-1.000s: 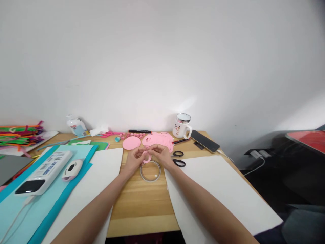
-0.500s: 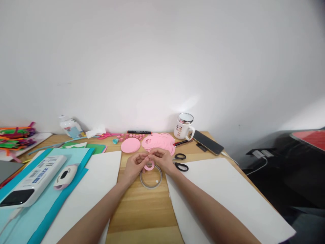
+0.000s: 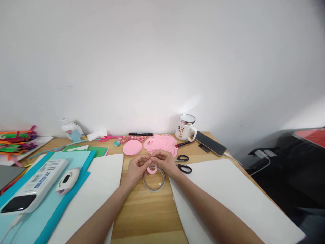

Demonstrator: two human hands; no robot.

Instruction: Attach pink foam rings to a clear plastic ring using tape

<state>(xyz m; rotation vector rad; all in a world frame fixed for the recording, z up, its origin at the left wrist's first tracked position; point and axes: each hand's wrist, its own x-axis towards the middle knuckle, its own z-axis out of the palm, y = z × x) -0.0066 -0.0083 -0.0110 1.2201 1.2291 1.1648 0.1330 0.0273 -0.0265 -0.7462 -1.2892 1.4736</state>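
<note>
Both my hands meet over the middle of the wooden table, fingertips pinched together on a small pink paper ring (image 3: 152, 171). My left hand (image 3: 137, 167) grips it from the left, and my right hand (image 3: 165, 162) from the right; the fingers cover its upper part. Just beneath lies a roll of tape (image 3: 154, 190), flat on the wood, with a tiny white scrap inside its loop. Black-handled scissors (image 3: 185, 168) rest right of my right hand, blades partly hidden. Beyond my fingers are a heap of pink paper cutouts (image 3: 162, 143) and a pink paper disc (image 3: 132, 147).
White sheets (image 3: 223, 189) lie on both sides. A white mug (image 3: 185, 128), a phone (image 3: 212, 144) and a black marker (image 3: 141, 134) sit toward the wall. At left are a white power bank (image 3: 38, 184), teal paper (image 3: 83, 179), a bottle (image 3: 72, 130) and pipe cleaners (image 3: 19, 142).
The whole scene has shifted slightly right and down in view. Both hands still pinch the pink paper ring, which shows a little more below the fingers.
</note>
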